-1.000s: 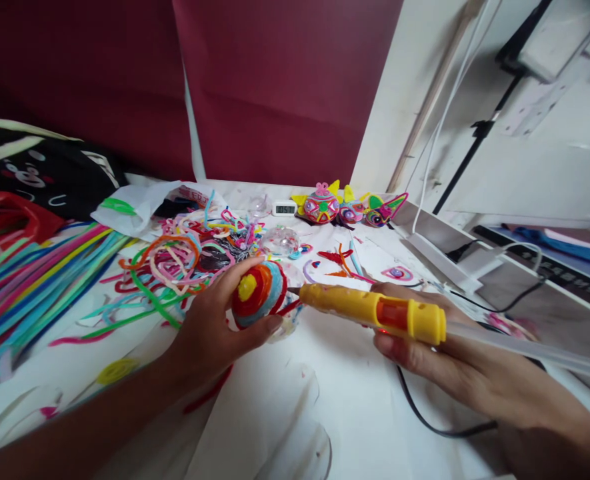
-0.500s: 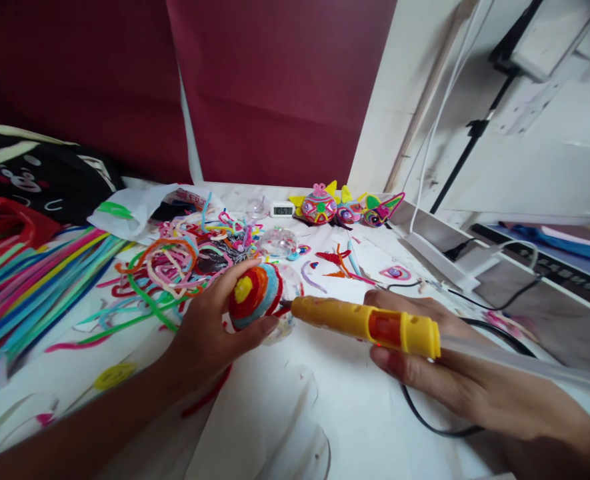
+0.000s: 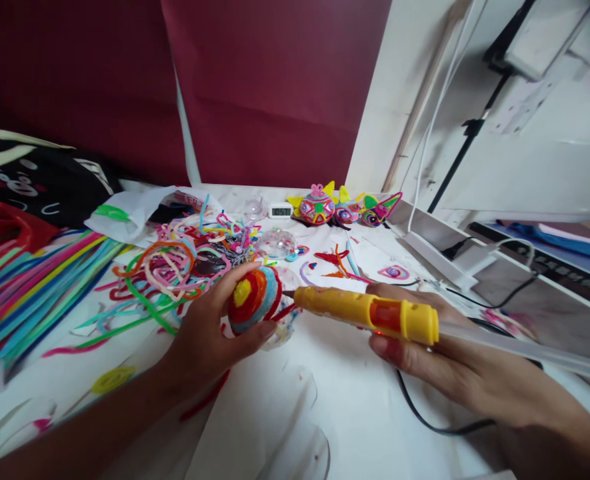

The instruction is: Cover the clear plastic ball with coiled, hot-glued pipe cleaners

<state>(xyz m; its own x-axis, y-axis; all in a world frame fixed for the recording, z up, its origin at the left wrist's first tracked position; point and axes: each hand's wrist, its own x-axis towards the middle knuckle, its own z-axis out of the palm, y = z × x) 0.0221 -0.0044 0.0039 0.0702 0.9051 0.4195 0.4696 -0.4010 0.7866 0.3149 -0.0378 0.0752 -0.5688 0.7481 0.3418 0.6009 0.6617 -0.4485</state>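
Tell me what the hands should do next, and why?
Probably press the tip of the glue pen onto the ball, on its clear side: the left hand grips it, the right hand aims the tip there, beside a loose red strand.

Behind, two dark red cloth panels (image 3: 275, 93) with a pale gap between. At right, a white painted wall (image 3: 535, 180), crossed by a thin black metal pole (image 3: 455, 160). Below, a white counter (image 3: 355, 413), softly lit.

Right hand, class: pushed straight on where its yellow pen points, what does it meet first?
Probably the striped ball held by the left hand; the pen in the right hand almost touches it.
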